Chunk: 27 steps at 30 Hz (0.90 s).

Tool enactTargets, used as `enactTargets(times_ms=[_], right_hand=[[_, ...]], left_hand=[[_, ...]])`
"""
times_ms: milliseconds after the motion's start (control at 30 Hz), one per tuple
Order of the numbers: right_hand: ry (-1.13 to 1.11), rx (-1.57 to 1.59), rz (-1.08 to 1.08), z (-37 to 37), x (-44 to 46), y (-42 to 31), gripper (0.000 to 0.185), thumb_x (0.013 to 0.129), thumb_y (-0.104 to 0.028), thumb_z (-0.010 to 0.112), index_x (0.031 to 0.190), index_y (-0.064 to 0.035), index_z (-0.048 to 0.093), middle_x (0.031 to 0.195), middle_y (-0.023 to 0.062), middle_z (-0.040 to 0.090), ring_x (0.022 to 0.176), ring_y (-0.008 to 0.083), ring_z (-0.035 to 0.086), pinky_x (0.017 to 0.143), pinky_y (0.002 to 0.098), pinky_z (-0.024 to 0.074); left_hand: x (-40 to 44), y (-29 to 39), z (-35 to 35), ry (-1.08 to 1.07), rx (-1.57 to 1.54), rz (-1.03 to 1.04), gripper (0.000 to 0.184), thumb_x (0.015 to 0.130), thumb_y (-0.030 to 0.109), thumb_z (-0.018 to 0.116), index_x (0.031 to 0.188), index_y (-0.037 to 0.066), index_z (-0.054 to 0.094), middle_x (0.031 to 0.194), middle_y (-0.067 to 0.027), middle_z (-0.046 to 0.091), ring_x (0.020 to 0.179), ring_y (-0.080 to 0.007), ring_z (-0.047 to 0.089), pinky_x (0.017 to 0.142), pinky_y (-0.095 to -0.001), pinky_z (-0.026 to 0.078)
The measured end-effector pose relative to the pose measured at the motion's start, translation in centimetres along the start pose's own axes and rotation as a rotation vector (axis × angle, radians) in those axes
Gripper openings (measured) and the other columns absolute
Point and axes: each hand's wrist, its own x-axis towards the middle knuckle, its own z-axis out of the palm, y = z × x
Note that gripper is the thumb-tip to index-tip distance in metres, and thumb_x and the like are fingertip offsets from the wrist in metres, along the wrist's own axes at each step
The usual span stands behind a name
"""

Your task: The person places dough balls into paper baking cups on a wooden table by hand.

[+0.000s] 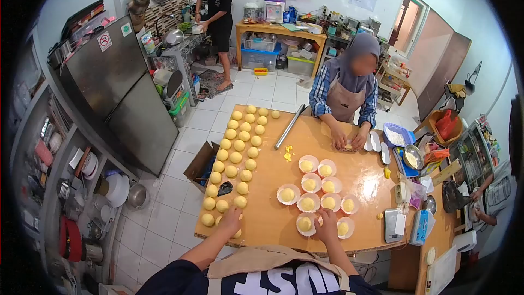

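Rows of round yellow dough balls (pixel 231 171) line the left side of the wooden table. At the near end of these rows, my left hand (pixel 231 219) is closed with its fingers down around a dough ball, mostly hidden beneath it. White paper cups (pixel 289 194), each with a dough ball inside, stand grouped at the table's middle front. My right hand (pixel 327 226) is among the nearest cups, its fingers pinched at the rim of a paper cup (pixel 305 224). Another filled cup (pixel 345 228) stands just to its right.
Across the wooden table (pixel 262 180), a co-worker's hands (pixel 349 141) work on dough. A metal rolling pin (pixel 290 126) and yellow scraps (pixel 288 153) lie near the middle. A scale (pixel 394 225), bowl (pixel 413 156) and flour tray (pixel 398 135) crowd the right. Other people stand farther off.
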Motion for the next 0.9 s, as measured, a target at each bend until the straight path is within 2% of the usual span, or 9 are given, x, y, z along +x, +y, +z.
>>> enactTargets(times_ms=[167, 367, 467, 633, 900], right_hand=[[0.001, -0.019, 0.018, 0.0, -0.5, 0.0, 0.035, 0.074, -0.008, 0.070, 0.107, -0.0068, 0.059, 0.108, 0.0164, 0.056, 0.104, 0.0350, 0.053, 0.089, 0.0445, 0.0439], [-0.027, -0.020, 0.029, 0.5, -1.1, -0.1, 0.035, 0.073, -0.008, 0.070, 0.106, -0.0062, 0.060, 0.108, 0.0161, 0.056, 0.103, 0.0353, 0.053, 0.089, 0.0449, 0.0436], [-0.024, -0.014, 0.023, 0.6, -1.1, -0.3, 0.035, 0.073, -0.008, 0.070, 0.106, -0.0058, 0.060, 0.107, 0.0160, 0.057, 0.103, 0.0352, 0.053, 0.089, 0.0450, 0.0431], [0.007, -0.016, -0.033, 0.5, -1.1, -0.8, 0.035, 0.072, -0.007, 0.070, 0.106, -0.0054, 0.060, 0.106, 0.0159, 0.057, 0.102, 0.0348, 0.053, 0.089, 0.0451, 0.0424], [-0.025, -0.031, -0.004, 0.8, -2.0, -0.2, 0.035, 0.071, -0.006, 0.071, 0.104, -0.0051, 0.061, 0.102, 0.0160, 0.057, 0.099, 0.0352, 0.053, 0.086, 0.0443, 0.0435]], left_hand=[[-0.9, -1.2, -0.1, 0.192, -0.139, 0.112, 0.038, 0.076, 0.010, 0.068, 0.110, 0.007, 0.054, 0.116, -0.0157, 0.049, 0.107, -0.0358, 0.053, 0.090, -0.0437, 0.046], [-1.5, -1.1, -0.9, 0.264, -0.165, 0.171, 0.042, 0.076, 0.011, 0.071, 0.113, 0.005, 0.052, 0.116, -0.0160, 0.048, 0.109, -0.0352, 0.052, 0.092, -0.0415, 0.045], [-1.7, -1.0, -1.0, 0.278, -0.161, 0.209, 0.043, 0.076, 0.010, 0.071, 0.114, 0.005, 0.052, 0.116, -0.0160, 0.048, 0.109, -0.0350, 0.051, 0.092, -0.0411, 0.045], [-2.8, -0.3, -1.4, 0.254, -0.169, 0.174, 0.039, 0.076, 0.010, 0.070, 0.111, 0.004, 0.054, 0.116, -0.0153, 0.049, 0.109, -0.0336, 0.052, 0.093, -0.0400, 0.044], [-3.9, -1.5, -0.7, 0.243, -0.174, 0.137, 0.039, 0.077, 0.012, 0.070, 0.111, 0.005, 0.054, 0.115, -0.0133, 0.050, 0.109, -0.0326, 0.052, 0.093, -0.0399, 0.044]])
